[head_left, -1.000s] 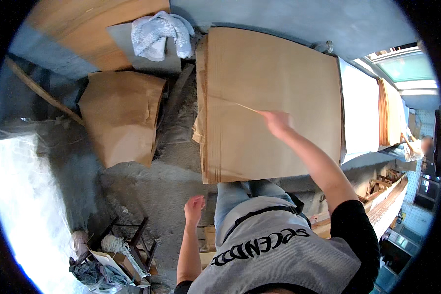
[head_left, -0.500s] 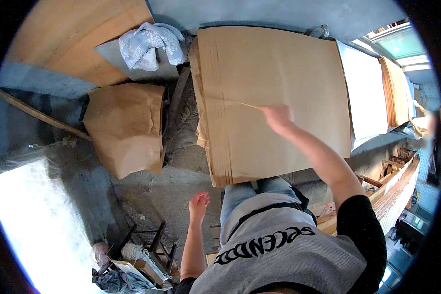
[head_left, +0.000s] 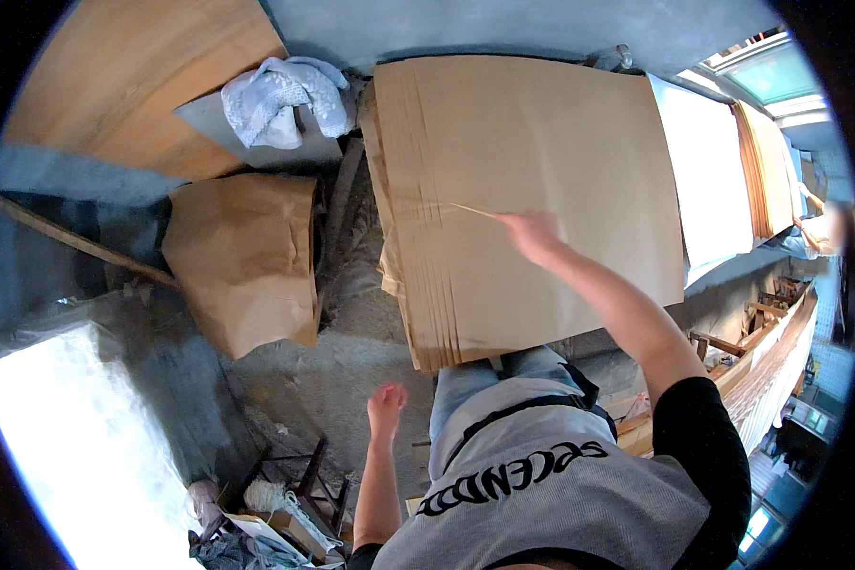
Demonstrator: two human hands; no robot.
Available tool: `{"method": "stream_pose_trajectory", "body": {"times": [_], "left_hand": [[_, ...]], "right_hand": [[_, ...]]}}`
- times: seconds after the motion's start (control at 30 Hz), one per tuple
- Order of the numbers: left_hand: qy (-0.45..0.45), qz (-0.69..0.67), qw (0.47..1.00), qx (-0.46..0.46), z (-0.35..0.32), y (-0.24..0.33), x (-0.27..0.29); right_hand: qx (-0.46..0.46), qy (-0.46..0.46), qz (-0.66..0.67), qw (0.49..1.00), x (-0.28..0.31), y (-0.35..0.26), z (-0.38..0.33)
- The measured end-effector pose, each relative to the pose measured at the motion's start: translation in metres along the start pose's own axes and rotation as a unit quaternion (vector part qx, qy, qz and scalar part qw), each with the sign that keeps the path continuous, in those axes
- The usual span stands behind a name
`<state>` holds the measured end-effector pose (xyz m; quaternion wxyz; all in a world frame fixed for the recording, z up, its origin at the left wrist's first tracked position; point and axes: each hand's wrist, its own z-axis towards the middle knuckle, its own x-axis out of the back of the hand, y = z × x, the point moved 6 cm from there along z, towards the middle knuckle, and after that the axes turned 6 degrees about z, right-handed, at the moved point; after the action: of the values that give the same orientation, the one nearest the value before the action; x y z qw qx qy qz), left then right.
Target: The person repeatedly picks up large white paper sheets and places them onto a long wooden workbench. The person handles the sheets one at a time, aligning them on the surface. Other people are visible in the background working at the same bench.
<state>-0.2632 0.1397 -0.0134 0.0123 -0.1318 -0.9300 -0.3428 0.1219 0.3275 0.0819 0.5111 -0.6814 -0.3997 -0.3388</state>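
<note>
Right hand [head_left: 535, 237] gripping thin stick [head_left: 473, 209], brown paper stack [head_left: 560, 133] beneath, left hand [head_left: 387, 407] (half open, empty), grey floor [head_left: 342, 366], bluish wall [head_left: 503, 27]

- The head camera looked steeply down from above the wearer's shirt [head_left: 579, 518], facing forward across the paper stack [head_left: 551, 142].
- The shirt was nearest the lens; beyond it came the stack's near edge, then its far edge.

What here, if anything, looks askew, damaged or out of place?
Mainly the left edge of the big paper stack: some sheets stick out unevenly and look ragged there. The smaller brown paper at left is creased, and the cloth lies bunched up. No spill shows.
</note>
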Motion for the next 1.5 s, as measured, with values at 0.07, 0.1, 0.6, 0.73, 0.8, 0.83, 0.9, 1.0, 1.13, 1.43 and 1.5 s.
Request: {"method": "stream_pose_trajectory", "body": {"times": [0.07, 0.1, 0.6, 0.73, 0.8, 0.83, 0.9, 1.0, 1.13, 1.43, 1.5], "left_hand": [[-0.013, 0.016, 0.999, -0.027, 0.007, 0.012, -0.010], [-0.027, 0.025, 0.998, -0.042, 0.009, 0.032, -0.020], [-0.037, 0.014, 0.998, -0.052, 0.014, 0.029, -0.012], [-0.034, 0.050, 0.998, -0.017, -0.002, 0.053, -0.023], [-0.023, 0.012, 1.000, 0.015, -0.007, 0.023, -0.007], [-0.016, -0.009, 0.999, 0.035, -0.010, 0.010, 0.000], [-0.034, -0.061, 0.997, 0.032, -0.003, 0.008, -0.003], [-0.056, -0.102, 0.993, 0.031, 0.013, 0.038, -0.033], [-0.069, -0.157, 0.985, 0.001, 0.039, 0.089, -0.083], [-0.061, -0.174, 0.980, -0.081, 0.106, 0.110, -0.134], [-0.039, -0.151, 0.986, -0.057, 0.110, 0.113, -0.139]], "right_hand": [[-0.084, -0.080, 0.013, 0.993, -0.004, -0.044, 0.016], [-0.038, -0.068, 0.001, 0.997, -0.012, -0.061, 0.023], [-0.034, -0.087, -0.026, 0.995, -0.026, -0.058, 0.018], [-0.016, -0.005, 0.099, 0.995, -0.056, 0.015, 0.005], [-0.069, -0.031, 0.128, 0.989, -0.033, 0.058, -0.015], [-0.110, -0.061, 0.070, 0.990, -0.004, 0.053, -0.023], [-0.115, -0.029, 0.064, 0.991, 0.002, 0.052, -0.028], [-0.081, -0.009, 0.047, 0.996, -0.011, 0.019, -0.023], [-0.073, -0.034, 0.032, 0.996, -0.022, -0.008, -0.025], [-0.099, -0.029, 0.028, 0.994, -0.013, 0.003, -0.046], [-0.097, -0.018, 0.026, 0.995, -0.027, 0.008, -0.052]]}}
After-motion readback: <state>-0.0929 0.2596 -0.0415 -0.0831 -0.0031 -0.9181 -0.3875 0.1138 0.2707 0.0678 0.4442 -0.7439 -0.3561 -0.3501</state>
